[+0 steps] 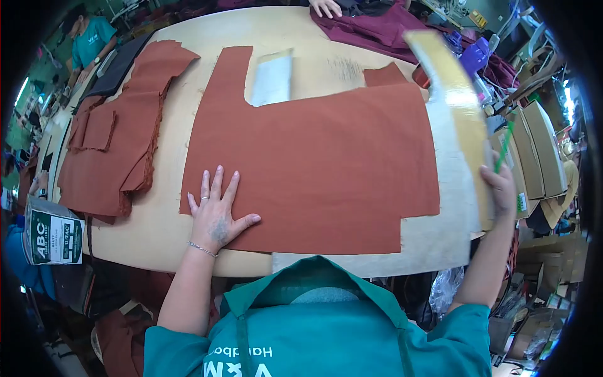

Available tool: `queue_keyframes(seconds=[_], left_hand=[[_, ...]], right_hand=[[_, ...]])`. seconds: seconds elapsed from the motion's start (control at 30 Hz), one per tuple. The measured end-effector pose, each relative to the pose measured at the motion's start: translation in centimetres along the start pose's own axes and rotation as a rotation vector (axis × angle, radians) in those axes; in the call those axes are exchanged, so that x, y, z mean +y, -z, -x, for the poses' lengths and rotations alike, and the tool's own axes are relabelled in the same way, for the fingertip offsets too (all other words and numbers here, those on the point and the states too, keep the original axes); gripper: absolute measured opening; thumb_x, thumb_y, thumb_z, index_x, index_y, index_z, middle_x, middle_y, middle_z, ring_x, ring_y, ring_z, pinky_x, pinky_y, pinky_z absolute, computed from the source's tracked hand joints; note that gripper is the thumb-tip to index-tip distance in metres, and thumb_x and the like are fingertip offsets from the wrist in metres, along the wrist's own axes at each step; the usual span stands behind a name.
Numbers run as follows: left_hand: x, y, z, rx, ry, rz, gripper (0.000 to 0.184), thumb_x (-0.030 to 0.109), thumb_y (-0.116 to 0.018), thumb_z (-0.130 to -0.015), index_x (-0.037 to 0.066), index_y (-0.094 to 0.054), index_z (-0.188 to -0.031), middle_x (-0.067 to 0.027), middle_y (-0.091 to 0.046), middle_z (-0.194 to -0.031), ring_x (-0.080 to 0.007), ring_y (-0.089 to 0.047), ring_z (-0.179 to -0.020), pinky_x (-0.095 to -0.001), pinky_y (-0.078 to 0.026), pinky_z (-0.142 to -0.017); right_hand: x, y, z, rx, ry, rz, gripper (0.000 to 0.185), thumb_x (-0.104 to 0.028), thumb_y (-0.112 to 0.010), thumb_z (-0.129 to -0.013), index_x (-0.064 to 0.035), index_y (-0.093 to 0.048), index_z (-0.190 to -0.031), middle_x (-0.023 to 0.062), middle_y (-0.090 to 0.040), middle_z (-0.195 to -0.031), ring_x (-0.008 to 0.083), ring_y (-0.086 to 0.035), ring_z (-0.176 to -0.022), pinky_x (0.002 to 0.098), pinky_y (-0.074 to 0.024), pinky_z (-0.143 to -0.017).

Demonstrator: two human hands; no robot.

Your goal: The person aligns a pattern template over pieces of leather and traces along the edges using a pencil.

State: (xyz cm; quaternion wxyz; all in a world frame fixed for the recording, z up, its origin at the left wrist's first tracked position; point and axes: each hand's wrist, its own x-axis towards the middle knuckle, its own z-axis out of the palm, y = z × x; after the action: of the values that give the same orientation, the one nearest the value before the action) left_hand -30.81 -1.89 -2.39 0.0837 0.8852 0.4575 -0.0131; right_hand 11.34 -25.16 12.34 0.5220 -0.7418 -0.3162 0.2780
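A large rust-coloured fabric piece [314,169] lies flat on the table, with a notch cut in its upper edge and a step at its lower right corner. My left hand [217,210] rests on its left side, fingers spread and palm down. Under the fabric sits a pale sheet [455,242], showing at the right and bottom, and a light strip [273,78] appears in the notch. At the right, my right hand [500,188] grips the edge of a yellowish template [468,113], partly blurred. A thin green pen-like stick [505,146] sticks up from the same hand.
Stacked rust fabric pieces [119,138] lie at the left of the table [169,232]. Maroon fabric [383,28] lies at the far edge under another person's hand [325,7]. Cardboard boxes [534,151] stand right, a labelled can [55,232] left. A co-worker [91,41] stands far left.
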Motion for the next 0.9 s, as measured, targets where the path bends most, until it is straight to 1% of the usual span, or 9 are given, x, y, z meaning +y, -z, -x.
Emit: queue_keyframes(seconds=[0.03,0.1,0.13,0.2,0.3,0.5,0.73,0.83,0.9], left_hand=[[0.1,0.0,-0.1,0.002,-0.005,-0.015,0.097,0.067,-0.058,-0.059,0.021,-0.025,-0.137,-0.0082,-0.012,-0.145,-0.0321,-0.007,-0.133,-0.0668,-0.013,-0.095],[0.3,0.1,-0.1,-0.003,0.002,-0.013,0.098,0.067,-0.059,-0.058,0.021,-0.025,-0.137,-0.0081,-0.012,-0.145,-0.032,-0.007,-0.133,-0.0667,-0.013,-0.095],[0.3,0.2,-0.1,-0.004,0.001,-0.011,0.098,0.067,-0.06,-0.057,0.021,-0.026,-0.137,-0.008,-0.012,-0.145,-0.0319,-0.007,-0.133,-0.0667,-0.013,-0.095],[0.3,0.0,0.0,0.015,-0.006,-0.013,0.099,0.066,-0.061,-0.056,0.021,-0.026,-0.137,-0.0075,-0.012,-0.145,-0.0319,-0.007,-0.133,-0.0665,-0.013,-0.095],[0.5,0.3,0.0,-0.001,-0.001,0.001,0.097,0.066,-0.061,-0.057,0.022,-0.027,-0.136,-0.007,-0.013,-0.145,-0.0325,-0.008,-0.133,-0.0656,-0.012,-0.096],[0.4,0.4,0.1,-0.009,-0.007,0.012,0.097,0.066,-0.062,-0.056,0.023,-0.028,-0.136,-0.0064,-0.014,-0.145,-0.0317,-0.009,-0.133,-0.0653,-0.012,-0.096],[0.1,1.0,1.1,-0.028,0.016,0.011,0.095,0.064,-0.064,-0.056,0.022,-0.03,-0.135,-0.0071,-0.016,-0.144,-0.0326,-0.01,-0.132,-0.0642,-0.016,-0.096],[0.9,3.3,2.0,-0.054,0.008,-0.043,0.084,0.062,-0.063,-0.061,0.017,-0.041,-0.129,-0.0105,-0.031,-0.137,-0.0319,-0.026,-0.127,-0.0612,-0.022,-0.095],[-0.1,3.7,0.5,-0.135,0.005,0.046,0.072,0.059,-0.061,-0.066,0.012,-0.049,-0.12,-0.0116,-0.042,-0.128,-0.0299,-0.038,-0.119,-0.058,-0.026,-0.094]], right_hand=[[-0.2,1.7,0.9,0.172,0.036,0.06,0.054,-0.01,-0.059,-0.076,0.0045,-0.036,-0.123,0.0104,-0.056,-0.101,0.0157,-0.057,-0.086,0.0267,-0.0436,-0.079],[-1.2,5.6,2.4,0.282,0.124,0.051,0.056,-0.01,-0.06,-0.078,0.0057,-0.034,-0.125,0.0114,-0.055,-0.104,0.0166,-0.056,-0.09,0.0265,-0.0427,-0.082],[-0.3,9.2,2.8,0.388,0.171,-0.001,0.049,-0.008,-0.058,-0.081,0.0038,-0.037,-0.125,0.0101,-0.056,-0.105,0.0161,-0.056,-0.09,0.0257,-0.0438,-0.081],[-2.3,11.3,4.6,0.325,0.242,0.008,0.04,-0.005,-0.055,-0.083,0.0018,-0.043,-0.121,0.0084,-0.057,-0.105,0.0146,-0.057,-0.09,0.025,-0.0453,-0.079],[-3.1,12.3,5.8,0.411,0.3,-0.029,0.034,-0.005,-0.055,-0.083,0.0005,-0.047,-0.117,0.0073,-0.058,-0.104,0.0132,-0.057,-0.089,0.025,-0.0465,-0.077],[-1.9,13.3,5.6,0.506,0.433,-0.022,0.035,-0.005,-0.056,-0.083,0.0007,-0.047,-0.117,0.008,-0.057,-0.105,0.0143,-0.057,-0.089,0.0249,-0.0457,-0.076],[-1.1,11.5,3.3,0.73,0.59,0.044,0.034,-0.006,-0.058,-0.083,0.0033,-0.049,-0.114,0.0077,-0.056,-0.103,0.0136,-0.054,-0.09,0.0239,-0.0431,-0.078],[-0.5,11.3,2.9,0.76,0.629,0.038,0.035,-0.006,-0.059,-0.082,0.0038,-0.049,-0.114,0.0079,-0.056,-0.103,0.0134,-0.054,-0.09,0.0243,-0.0432,-0.078],[0.6,12.6,3.2,0.746,0.624,0.028,0.036,-0.005,-0.059,-0.082,0.0038,-0.048,-0.115,0.0082,-0.056,-0.103,0.0134,-0.054,-0.089,0.0244,-0.0433,-0.078]])
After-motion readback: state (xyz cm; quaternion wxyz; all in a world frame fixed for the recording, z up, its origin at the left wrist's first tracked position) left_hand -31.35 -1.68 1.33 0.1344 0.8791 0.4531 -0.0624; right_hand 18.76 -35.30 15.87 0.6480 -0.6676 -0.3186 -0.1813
